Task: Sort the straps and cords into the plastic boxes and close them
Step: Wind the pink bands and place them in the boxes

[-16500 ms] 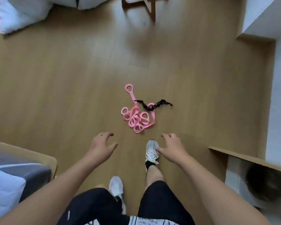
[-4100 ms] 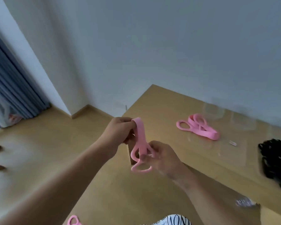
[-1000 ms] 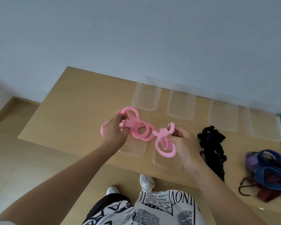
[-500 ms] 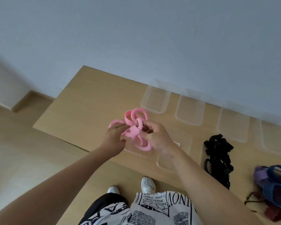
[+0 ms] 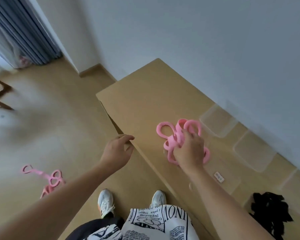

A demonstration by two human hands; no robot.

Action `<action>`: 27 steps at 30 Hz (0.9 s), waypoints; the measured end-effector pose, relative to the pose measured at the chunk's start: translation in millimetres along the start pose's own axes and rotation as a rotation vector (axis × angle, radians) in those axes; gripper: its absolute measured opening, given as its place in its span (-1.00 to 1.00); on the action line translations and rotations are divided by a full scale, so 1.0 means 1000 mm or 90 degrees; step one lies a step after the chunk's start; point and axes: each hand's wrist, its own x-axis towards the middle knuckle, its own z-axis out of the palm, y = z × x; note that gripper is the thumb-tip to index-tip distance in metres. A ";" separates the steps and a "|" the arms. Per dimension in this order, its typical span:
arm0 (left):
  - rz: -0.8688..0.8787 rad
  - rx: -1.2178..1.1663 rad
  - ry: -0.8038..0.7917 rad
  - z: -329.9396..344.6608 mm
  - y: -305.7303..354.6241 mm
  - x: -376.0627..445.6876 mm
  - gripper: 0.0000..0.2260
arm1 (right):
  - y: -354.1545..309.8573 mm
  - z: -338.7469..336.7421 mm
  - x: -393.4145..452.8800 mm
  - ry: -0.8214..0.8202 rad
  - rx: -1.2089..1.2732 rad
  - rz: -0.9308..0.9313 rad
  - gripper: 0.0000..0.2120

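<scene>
- Our right hand [image 5: 189, 151] sits right of centre in the frame, fingers bent down over a bundle of pink straps [image 5: 177, 135] on the table [image 5: 145, 104]; we press and grip the bundle from above.
- The loops of that bundle stick out past the hand on its upper left, top and right sides, so the hand covers only the lower middle part.
- Whether the bundle lies in one of the boxes or on the bare table we cannot tell; the clear plastic there is too faint.
- Our left hand [image 5: 118, 151] hangs at centre frame, just off the near edge of the table, fingers loosely spread and holding nothing; it is well apart from the bundle.
- A second pink strap [image 5: 48, 177] lies on the floor [image 5: 55, 118] at lower left of the frame, partly hidden behind our left forearm.
- Clear plastic boxes [image 5: 218, 123] stand open in a row along the wall side of the table, to the upper right of our right hand.
- A heap of black cords [image 5: 270, 213] lies on the table at lower right, near our right forearm.
- A small white tag [image 5: 219, 177] lies on the table just right of our right wrist.
</scene>
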 end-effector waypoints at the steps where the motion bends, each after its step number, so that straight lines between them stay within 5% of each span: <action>1: -0.002 -0.003 0.008 -0.005 -0.006 -0.004 -0.71 | -0.008 0.001 -0.007 0.033 -0.020 -0.027 -0.58; 5: -0.019 -0.011 0.025 -0.033 -0.040 -0.024 -0.71 | -0.053 0.021 -0.036 0.083 -0.067 -0.178 -0.65; 14: -0.138 -0.049 0.040 -0.134 -0.194 -0.096 -0.63 | -0.174 0.140 -0.126 -0.285 -0.151 -0.271 -0.42; 19: -0.302 -0.043 0.095 -0.183 -0.301 -0.163 -0.62 | -0.245 0.205 -0.170 -0.426 -0.199 -0.299 -0.37; 27: -0.584 -0.232 0.186 -0.207 -0.429 -0.274 -0.67 | -0.346 0.290 -0.207 -0.579 -0.327 -0.429 -0.38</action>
